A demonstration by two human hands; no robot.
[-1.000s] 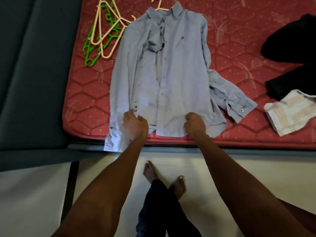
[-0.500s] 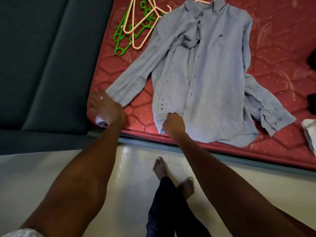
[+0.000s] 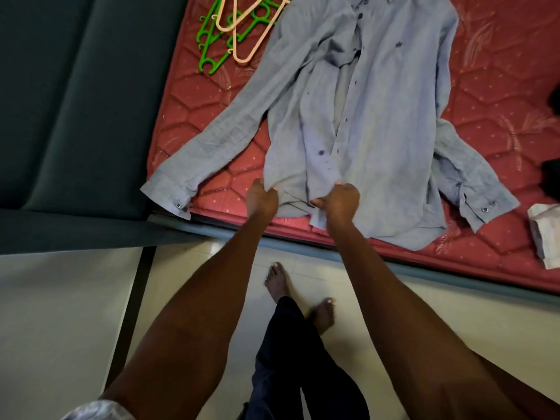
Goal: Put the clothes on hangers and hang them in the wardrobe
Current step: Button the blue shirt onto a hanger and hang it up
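The red quilted mattress point(image 3: 212, 95) carries your long-sleeved pale blue button-up shirt point(image 3: 378, 116), spread flat with its front up and its hem at the near edge. Beside its collar end lie the green and peach plastic hangers point(image 3: 233, 34). Your left hand point(image 3: 261, 199) and right hand point(image 3: 341, 201) each pinch the hem with curled fingers.

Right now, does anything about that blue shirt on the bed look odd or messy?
Yes. The blue shirt has dark spots low on its front, near both gripping hands, left hand and right hand. Its placket gapes crookedly below the collar.
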